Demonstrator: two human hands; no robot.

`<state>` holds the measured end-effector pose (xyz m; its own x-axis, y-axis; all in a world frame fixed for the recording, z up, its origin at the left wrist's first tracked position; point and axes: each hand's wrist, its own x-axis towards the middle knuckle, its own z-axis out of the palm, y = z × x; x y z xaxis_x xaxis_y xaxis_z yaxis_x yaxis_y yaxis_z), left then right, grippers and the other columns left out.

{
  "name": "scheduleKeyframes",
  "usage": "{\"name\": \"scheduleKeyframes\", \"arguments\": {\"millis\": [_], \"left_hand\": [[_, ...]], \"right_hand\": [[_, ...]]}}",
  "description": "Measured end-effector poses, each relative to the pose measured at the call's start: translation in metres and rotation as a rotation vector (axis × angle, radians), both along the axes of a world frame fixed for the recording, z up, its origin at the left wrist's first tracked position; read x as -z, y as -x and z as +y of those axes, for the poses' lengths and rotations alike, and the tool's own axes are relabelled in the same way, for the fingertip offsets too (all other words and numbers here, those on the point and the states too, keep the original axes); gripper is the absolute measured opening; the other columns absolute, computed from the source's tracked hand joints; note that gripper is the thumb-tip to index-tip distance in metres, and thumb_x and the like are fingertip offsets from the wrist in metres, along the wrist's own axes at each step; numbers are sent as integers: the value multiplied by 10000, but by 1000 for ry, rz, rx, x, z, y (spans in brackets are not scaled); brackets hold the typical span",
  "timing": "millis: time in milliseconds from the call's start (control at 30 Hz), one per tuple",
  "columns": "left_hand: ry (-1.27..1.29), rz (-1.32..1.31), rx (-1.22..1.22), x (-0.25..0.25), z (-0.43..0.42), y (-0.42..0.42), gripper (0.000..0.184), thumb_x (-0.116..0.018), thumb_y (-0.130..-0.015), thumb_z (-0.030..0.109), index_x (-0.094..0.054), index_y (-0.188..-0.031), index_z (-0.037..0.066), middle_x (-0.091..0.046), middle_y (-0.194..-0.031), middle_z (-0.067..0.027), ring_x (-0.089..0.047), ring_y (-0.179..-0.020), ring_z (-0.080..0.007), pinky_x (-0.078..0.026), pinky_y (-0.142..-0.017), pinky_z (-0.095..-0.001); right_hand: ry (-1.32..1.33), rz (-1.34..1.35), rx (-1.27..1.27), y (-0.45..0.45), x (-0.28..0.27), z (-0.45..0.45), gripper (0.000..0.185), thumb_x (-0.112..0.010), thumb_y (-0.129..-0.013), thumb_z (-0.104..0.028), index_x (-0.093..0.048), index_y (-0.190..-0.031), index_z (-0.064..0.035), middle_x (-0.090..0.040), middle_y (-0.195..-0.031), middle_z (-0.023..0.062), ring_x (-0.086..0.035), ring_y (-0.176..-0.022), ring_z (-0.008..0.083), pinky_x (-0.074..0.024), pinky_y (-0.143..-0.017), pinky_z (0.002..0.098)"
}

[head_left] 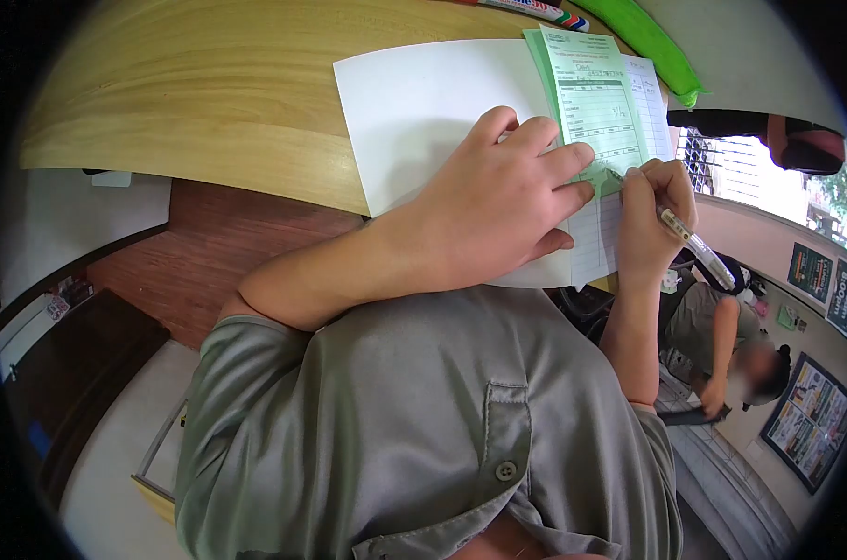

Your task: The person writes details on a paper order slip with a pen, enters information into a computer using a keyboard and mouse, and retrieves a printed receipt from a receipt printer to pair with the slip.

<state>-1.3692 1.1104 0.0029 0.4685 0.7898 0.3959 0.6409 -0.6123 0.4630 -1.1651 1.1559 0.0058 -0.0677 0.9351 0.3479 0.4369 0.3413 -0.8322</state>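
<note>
A green printed form point(596, 93) with handwriting on it lies on the wooden desk, over a white sheet point(433, 93) and a lined page point(645, 93). My left hand point(503, 201) rests across the papers, fingers spread and bent, fingertips on the form's lower part. It grips nothing. In my right hand point(655, 210) is a pen point(699, 247), pinched between the fingers. The pen's tip points at the form's lower area, close to my left fingertips. Whether the tip touches the paper is too small to tell.
A marker point(535, 11) and a long bright green case-like object point(643, 42) lie past the papers. The wooden desk's point(190, 84) near edge runs along the left. Another person point(713, 327) is at the right, near wall posters point(812, 420). A dark cabinet point(97, 373) stands at the lower left.
</note>
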Motion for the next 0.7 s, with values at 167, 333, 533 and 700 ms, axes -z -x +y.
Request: {"name": "scheduleKeyframes", "arguments": {"millis": [167,333,533,700], "left_hand": [[7,-9,5,-2,-3,6,439,-772,-741,335,-696,-1128,142,-544,-1253,20,-470,-1125,-191,-359,-943,-396],[12,-7,4,-2,-4,6,443,-774,-740,334,-695,-1132,144,-543,-1258,21,-470,-1130,-190,-358,-946,-396],[4,-4,-7,-2,-1,4,441,-776,-735,332,-696,-1127,148,-548,-1255,18,-472,-1128,-191,-359,-947,-394],[13,-11,0,-2,-1,4,438,-778,-730,332,-698,-1119,149,-552,-1254,18,-474,-1124,-192,-361,-946,-395]], "right_hand": [[15,22,3,5,-1,-2,206,-601,-790,71,-447,-704,-36,-462,-649,-21,-386,-606,37,-325,-545,215],[4,12,1,4,0,-2,216,-596,-791,73,-435,-699,-39,-447,-646,-27,-377,-604,33,-316,-543,212],[-24,-19,30,6,-1,-2,204,-586,-789,77,-440,-709,-40,-440,-656,-33,-378,-611,27,-312,-543,208],[-6,23,22,5,-2,-1,203,-595,-803,73,-451,-713,-38,-438,-656,-35,-381,-609,25,-313,-541,206]]}}
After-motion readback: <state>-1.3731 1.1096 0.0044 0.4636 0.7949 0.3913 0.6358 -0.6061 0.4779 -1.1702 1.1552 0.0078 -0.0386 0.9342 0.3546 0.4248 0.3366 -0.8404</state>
